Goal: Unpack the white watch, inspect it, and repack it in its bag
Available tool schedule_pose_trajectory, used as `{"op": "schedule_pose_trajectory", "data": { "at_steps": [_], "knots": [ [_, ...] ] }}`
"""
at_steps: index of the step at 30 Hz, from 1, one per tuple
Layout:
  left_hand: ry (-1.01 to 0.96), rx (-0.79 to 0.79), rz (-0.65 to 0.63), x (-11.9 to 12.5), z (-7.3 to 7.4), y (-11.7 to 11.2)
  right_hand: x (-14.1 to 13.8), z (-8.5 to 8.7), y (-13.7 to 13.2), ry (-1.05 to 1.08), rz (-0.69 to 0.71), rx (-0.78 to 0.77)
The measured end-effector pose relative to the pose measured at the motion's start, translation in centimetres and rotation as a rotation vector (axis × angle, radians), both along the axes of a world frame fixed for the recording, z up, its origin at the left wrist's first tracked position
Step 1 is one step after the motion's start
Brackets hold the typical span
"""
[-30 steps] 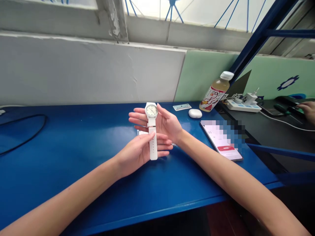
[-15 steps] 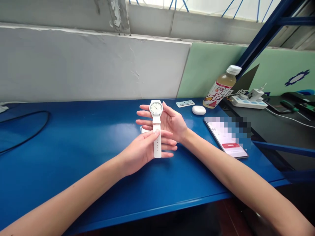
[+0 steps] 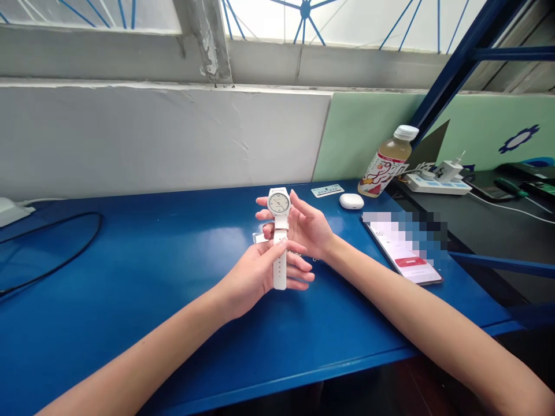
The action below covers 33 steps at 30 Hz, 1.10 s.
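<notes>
A white wristwatch (image 3: 279,230) with a round pale dial stands upright between my hands above the blue table (image 3: 151,277). My right hand (image 3: 306,226) is behind it, thumb and fingers closing on the watch case at the top. My left hand (image 3: 260,271) grips the lower strap, thumb pressed on its front and fingers curled beneath. A small clear wrapper shows just left of the strap, behind my fingers.
A phone (image 3: 403,249) with a lit screen lies to the right. Behind it are a white earbud case (image 3: 351,201), a small card (image 3: 326,190) and a drink bottle (image 3: 388,160). A power strip (image 3: 437,184) sits on the black desk. A black cable (image 3: 56,254) loops at left.
My right-hand fingers have curled in closer round the watch case. Both hands and the watch sit slightly further right and lower in the picture, as the camera shifted.
</notes>
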<state>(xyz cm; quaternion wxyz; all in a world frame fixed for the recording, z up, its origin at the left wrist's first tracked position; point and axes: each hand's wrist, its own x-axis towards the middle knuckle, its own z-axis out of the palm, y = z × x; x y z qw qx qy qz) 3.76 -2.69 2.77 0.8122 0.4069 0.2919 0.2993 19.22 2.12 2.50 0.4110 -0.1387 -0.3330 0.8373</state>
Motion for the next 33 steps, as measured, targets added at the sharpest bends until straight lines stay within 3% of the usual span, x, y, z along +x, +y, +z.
{"op": "schedule_pose_trajectory", "data": {
  "at_steps": [8,12,17,27,31,33],
  "knots": [
    [0.147,0.245,0.098,-0.3,-0.4,0.3,-0.2,0.2,-0.1,-0.044,-0.322,0.038],
    [0.179,0.291,0.072,-0.2,-0.5,0.2,-0.3,0.3,0.0,-0.064,-0.392,0.002],
    [0.106,0.171,-0.041,0.1,-0.3,-0.4,0.0,0.4,0.1,-0.100,-0.310,0.059],
    [-0.040,0.079,-0.121,-0.7,-0.3,-0.7,0.6,0.9,-0.4,-0.132,0.013,0.267],
    [-0.031,0.070,-0.121,-0.7,-0.5,-0.5,0.5,0.7,-0.3,-0.109,0.064,0.282],
    [-0.014,0.046,-0.090,-0.8,-0.3,-0.3,0.5,0.7,-0.1,-0.097,0.007,0.258]
  ]
}}
